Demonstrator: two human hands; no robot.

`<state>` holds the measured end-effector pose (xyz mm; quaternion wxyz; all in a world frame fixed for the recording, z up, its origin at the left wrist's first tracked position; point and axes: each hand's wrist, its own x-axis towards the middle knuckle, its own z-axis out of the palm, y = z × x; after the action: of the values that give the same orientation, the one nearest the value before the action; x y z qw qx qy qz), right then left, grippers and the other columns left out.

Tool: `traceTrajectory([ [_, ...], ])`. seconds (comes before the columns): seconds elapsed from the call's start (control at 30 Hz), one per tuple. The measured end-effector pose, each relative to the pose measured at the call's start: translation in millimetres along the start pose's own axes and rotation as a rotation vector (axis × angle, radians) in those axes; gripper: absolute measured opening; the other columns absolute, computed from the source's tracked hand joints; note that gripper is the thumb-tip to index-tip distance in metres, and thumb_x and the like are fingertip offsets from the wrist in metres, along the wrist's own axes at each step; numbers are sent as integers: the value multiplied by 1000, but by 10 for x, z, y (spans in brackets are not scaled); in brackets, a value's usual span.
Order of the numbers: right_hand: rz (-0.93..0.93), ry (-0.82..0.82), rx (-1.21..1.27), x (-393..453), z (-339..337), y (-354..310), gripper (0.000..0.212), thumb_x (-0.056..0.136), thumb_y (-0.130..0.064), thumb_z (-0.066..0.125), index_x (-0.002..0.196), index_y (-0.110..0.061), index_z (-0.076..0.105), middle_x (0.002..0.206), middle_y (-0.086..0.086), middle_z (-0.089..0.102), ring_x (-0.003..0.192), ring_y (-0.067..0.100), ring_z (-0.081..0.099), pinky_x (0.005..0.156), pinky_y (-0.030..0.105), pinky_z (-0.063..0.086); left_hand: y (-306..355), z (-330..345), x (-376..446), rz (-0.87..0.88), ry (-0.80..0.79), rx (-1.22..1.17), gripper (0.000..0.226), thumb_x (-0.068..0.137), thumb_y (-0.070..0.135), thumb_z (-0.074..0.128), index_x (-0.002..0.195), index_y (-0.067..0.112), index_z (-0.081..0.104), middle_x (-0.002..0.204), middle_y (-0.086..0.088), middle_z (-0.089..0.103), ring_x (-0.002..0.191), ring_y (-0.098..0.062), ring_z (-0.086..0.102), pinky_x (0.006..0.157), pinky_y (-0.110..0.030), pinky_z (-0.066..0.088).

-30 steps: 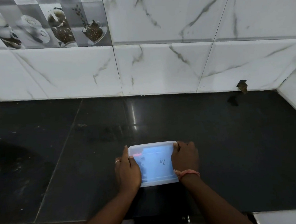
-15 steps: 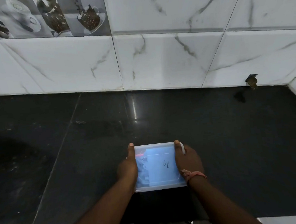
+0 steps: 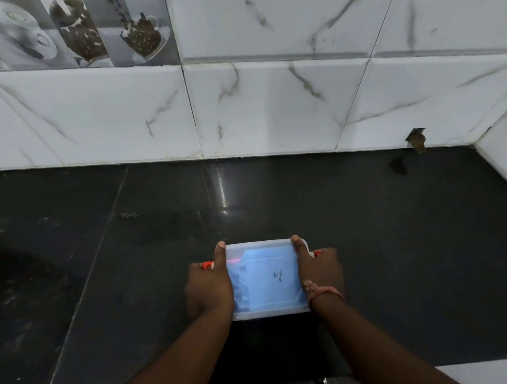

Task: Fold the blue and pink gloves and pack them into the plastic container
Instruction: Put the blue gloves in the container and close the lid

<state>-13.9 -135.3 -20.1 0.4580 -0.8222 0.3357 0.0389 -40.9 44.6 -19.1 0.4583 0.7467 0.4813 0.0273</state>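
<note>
Since the earlier frames the thumbs have been slid up along the lid (image 3: 266, 275) toward its far corners, and orange clasps have come into view at both ends of the box (image 3: 270, 312). Nearest the camera, two bare forearms are seen reaching in from the bottom edge. A pinkish thread band (image 3: 323, 292) is worn on the right wrist. The box is gripped at its short ends by both hands: the left hand (image 3: 209, 286) is curled round the left end with its thumb laid flat along the lid's left edge, and the right hand (image 3: 321, 269) is curled round the right end with its thumb laid along the right edge. The fingers of both hands are wrapped over the sides and are mostly hidden below. An orange clasp (image 3: 207, 265) is seen beside the left knuckles and another (image 3: 316, 253) just beyond the right thumb. The box is held at the near edge of the dark desk (image 3: 398, 242); whether it is resting on it cannot be told. The lid is on, and through the cloudy plastic a blue glove (image 3: 264, 292) is seen filling most of the inside, with a strip of pink glove (image 3: 234, 260) at the far left corner. A small dark scrawl is marked on the lid. Farther back, the desk is met by a wall of white marbled tiles (image 3: 271, 107), with a coffee-cup picture tile (image 3: 70, 31) at the upper left.
</note>
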Motion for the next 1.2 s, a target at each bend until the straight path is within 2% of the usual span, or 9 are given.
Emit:
traceTrajectory([
  [0.1,-99,121,-77,-124,-9,-30,50,77,-72,55,88,-24,47,82,-4,60,72,18,59,68,34,47,13,-19,-77,50,63,52,58,85,77,56,90,19,60,96,-10,72,94,-35,69,74,-35,41],
  [0.2,-208,135,-82,-193,-38,1,36,88,-58,54,99,-24,51,91,-1,64,78,18,61,74,39,54,18,-19,-127,80,75,69,54,89,71,57,95,18,62,101,-10,72,95,-36,69,74,-35,40],
  [0.27,-216,101,-75,-219,-71,21,36,92,-50,56,112,-21,56,101,3,68,84,17,61,79,37,55,6,-13,-125,86,76,65,52,90,69,58,97,18,62,102,-10,72,95,-36,69,74,-35,40],
  [0.4,-205,40,-108,-216,-112,49,48,95,-31,59,139,-14,48,129,7,62,119,27,58,99,39,46,-7,-7,-106,102,65,62,50,91,66,60,99,16,63,102,-12,73,96,-37,69,76,-34,41],
  [0.6,-338,95,-64,-286,-41,145,42,96,-25,56,138,-19,53,127,9,65,116,32,60,100,38,44,-18,-22,-113,118,58,58,50,92,65,59,100,16,62,104,-12,72,98,-38,68,78,-37,44],
  [0.73,-331,86,-22,-266,37,179,45,98,-26,51,143,-19,48,140,3,57,126,27,55,105,33,39,8,-51,-137,132,37,56,48,94,61,58,102,14,62,103,-11,72,98,-36,68,80,-37,45],
  [0.93,-343,79,-49,-215,97,206,46,99,-30,45,144,-25,43,145,-4,52,129,22,52,105,35,40,-136,-99,-212,278,-4,134,28,103,29,55,121,8,62,117,-20,71,108,-43,66,91,-43,50],
  [1.1,-340,90,-61,-195,119,192,44,100,-32,42,144,-26,42,144,-4,52,127,23,53,104,37,41,-57,-58,-273,342,21,250,27,105,21,48,127,14,61,113,-22,71,106,-45,67,85,-42,49],
  [1.2,-351,98,-52,-164,119,162,44,100,-30,43,143,-26,43,143,-3,52,126,24,54,102,37,42,-26,-26,-297,347,9,206,30,106,21,46,133,17,59,116,-21,71,104,-41,67,87,-42,50],
])
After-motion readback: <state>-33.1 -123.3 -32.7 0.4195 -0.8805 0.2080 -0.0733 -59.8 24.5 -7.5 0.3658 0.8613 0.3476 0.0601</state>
